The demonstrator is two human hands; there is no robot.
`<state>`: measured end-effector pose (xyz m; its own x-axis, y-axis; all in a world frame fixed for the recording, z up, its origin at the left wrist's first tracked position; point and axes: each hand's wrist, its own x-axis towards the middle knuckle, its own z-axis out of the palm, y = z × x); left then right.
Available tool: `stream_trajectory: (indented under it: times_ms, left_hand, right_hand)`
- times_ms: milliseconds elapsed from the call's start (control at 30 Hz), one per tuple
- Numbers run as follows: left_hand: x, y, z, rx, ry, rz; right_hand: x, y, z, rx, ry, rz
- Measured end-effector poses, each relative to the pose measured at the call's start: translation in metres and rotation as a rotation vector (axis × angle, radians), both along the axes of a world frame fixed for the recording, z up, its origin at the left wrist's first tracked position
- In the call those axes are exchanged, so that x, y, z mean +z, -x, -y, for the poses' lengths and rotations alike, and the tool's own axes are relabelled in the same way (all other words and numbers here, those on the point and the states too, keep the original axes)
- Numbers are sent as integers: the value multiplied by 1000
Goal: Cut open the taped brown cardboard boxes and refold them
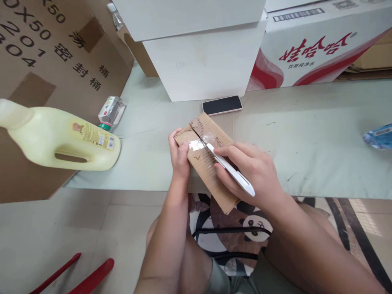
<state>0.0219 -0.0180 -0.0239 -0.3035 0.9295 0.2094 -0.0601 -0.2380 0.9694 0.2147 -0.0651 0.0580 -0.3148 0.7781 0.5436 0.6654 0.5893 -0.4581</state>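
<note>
A small cardboard box (211, 179) is held tilted at the near edge of the table. Clear tape (196, 144) and dark print show on its upper side. My left hand (180, 157) grips the box's left end, thumb on the taped face and fingers around the edge. In my right hand (251, 167) is a white utility knife (231, 169), pinched along its handle. Its thin blade lies against the box at the dark seam beside the tape. How deep the blade sits I cannot tell.
Behind the box lies a phone (222, 105), in front of stacked white boxes (202, 65). A yellow jug (64, 139), a small clear bottle (112, 111) and a large carton (70, 77) stand left. A blue packet (379, 136) lies far right; red bars (92, 277) are lower left.
</note>
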Motion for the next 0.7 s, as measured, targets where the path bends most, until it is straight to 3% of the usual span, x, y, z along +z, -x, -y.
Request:
stream_trajectory:
  times_ms: [700]
  left_hand:
    - [0, -1, 0, 26, -10, 3]
  right_hand:
    - [1, -3, 1, -16, 62, -53]
